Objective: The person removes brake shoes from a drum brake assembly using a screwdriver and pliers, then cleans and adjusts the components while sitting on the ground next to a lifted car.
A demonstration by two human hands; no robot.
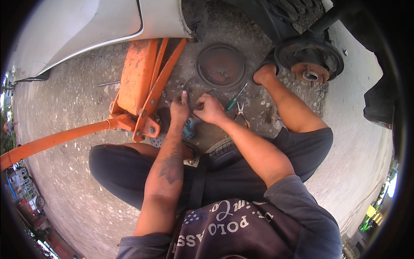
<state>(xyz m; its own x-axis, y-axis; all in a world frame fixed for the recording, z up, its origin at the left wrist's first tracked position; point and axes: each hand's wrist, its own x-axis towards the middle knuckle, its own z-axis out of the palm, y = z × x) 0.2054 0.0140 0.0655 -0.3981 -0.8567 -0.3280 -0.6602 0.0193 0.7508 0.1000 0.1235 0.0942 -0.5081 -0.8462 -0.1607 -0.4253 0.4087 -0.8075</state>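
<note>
My left hand (180,108) is closed, thumb up, around a small piece I cannot make out; a thin curved metal bit shows just beyond its fingertips. Close beside it, my right hand (210,108) pinches a small dark part, mostly hidden by the fingers. Just past both hands lies a round, rusty brake drum (221,65) on the ground. To the right of my right hand are a screwdriver (232,103) with a green handle and a pair of pliers (242,115), jaws apart. A bluish object (188,130) sits partly hidden below my left hand.
An orange floor jack (137,80) stands at left, its long handle (56,139) reaching toward the left edge. Above it is a white car body (95,26). A wheel hub (310,71) with its backing plate hangs at upper right. A tyre (224,149) lies by my legs.
</note>
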